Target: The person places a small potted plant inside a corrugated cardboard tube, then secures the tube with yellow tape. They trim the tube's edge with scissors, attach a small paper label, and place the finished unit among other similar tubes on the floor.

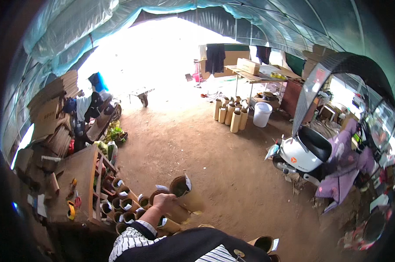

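My left hand [163, 202] reaches forward from a striped sleeve and grips the rim of a brown cardboard tube [183, 191] with a white tag at its mouth, held tilted above the dirt floor. Just left of it, several similar open tubes [123, 204] with white tags lie stacked beside a wooden bench. Another tube [263, 243] lies near my body at the lower right. My right hand is not visible.
A wooden bench [77, 183] with small tools stands at the left. Upright tubes [230, 115] and a white bucket [262, 114] sit by a far table [258, 76]. A white scooter [302, 153] is parked at the right. Cardboard stacks [49, 109] line the left wall.
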The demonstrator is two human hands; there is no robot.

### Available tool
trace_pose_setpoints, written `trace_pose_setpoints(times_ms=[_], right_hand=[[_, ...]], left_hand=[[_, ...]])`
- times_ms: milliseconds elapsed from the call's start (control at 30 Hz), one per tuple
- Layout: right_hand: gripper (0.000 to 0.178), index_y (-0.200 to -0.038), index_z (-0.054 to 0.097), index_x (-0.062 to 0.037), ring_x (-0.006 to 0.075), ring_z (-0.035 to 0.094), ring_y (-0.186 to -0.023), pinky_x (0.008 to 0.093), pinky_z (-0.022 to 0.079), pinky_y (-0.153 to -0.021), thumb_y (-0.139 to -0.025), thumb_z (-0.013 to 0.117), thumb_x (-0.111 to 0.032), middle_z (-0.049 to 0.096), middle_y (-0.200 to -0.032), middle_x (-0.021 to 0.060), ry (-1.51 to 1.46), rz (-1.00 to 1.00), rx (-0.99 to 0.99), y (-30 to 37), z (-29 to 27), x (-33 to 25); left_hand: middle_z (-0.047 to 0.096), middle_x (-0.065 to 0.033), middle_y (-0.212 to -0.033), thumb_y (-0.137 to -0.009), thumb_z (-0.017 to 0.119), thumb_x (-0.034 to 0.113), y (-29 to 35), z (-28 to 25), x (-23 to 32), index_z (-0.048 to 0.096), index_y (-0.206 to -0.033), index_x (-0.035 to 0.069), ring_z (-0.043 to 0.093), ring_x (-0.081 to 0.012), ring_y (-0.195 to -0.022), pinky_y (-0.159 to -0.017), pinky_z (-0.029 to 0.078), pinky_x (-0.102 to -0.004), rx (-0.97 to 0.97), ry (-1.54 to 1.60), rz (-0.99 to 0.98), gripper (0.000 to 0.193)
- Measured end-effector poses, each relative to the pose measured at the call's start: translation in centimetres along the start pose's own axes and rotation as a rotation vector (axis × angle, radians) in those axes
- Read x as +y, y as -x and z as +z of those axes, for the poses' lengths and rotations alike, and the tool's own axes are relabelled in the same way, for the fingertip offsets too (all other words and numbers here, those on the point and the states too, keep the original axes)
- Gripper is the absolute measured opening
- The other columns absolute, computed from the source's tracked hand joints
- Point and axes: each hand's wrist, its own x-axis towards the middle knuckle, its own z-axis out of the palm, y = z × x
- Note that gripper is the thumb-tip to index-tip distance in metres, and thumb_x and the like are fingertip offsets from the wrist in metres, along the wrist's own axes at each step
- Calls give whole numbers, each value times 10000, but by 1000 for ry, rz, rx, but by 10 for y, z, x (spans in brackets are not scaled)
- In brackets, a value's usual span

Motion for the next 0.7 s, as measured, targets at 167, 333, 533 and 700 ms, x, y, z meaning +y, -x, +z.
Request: trace_pose_setpoints(times_ms=[167, 333, 533, 700], right_hand=[[191, -868, 647, -81, 375, 659, -789, 475, 502, -656, -790, 627, -254, 659, -777, 210, 63, -34, -20, -101, -25, -20], [185, -858, 645, -87, 377, 660, -785, 479, 503, -655, -785, 630, -256, 660, -773, 208, 88, -1, -3, -198, -46, -65], [178, -847, 643, -94, 379, 661, -781, 484, 503, -653, -779, 635, -257, 661, -769, 206, 94, 17, -4, -294, -64, -108], [172, -837, 641, -99, 380, 662, -778, 488, 504, -651, -774, 639, -259, 662, -766, 204, 76, 15, -33, -388, -58, -144]], left_hand=[[695, -58, -805, -759, 654, 350, -42, 16, -9, 687, -914, 244, 686, -268, -788, -652, 533, -371, 23, 63, -204, 190], [699, -75, -823, -759, 626, 302, -125, 44, -34, 702, -898, 229, 682, -287, -819, -678, 535, -385, -89, 118, -230, 174], [702, -87, -851, -757, 641, 294, -202, 51, -51, 707, -899, 243, 685, -285, -850, -703, 536, -392, -169, 142, -329, 165], [707, -76, -901, -803, 640, 363, -266, 38, -58, 719, -935, 266, 680, -278, -871, -738, 530, -382, -191, 168, -467, 182]])
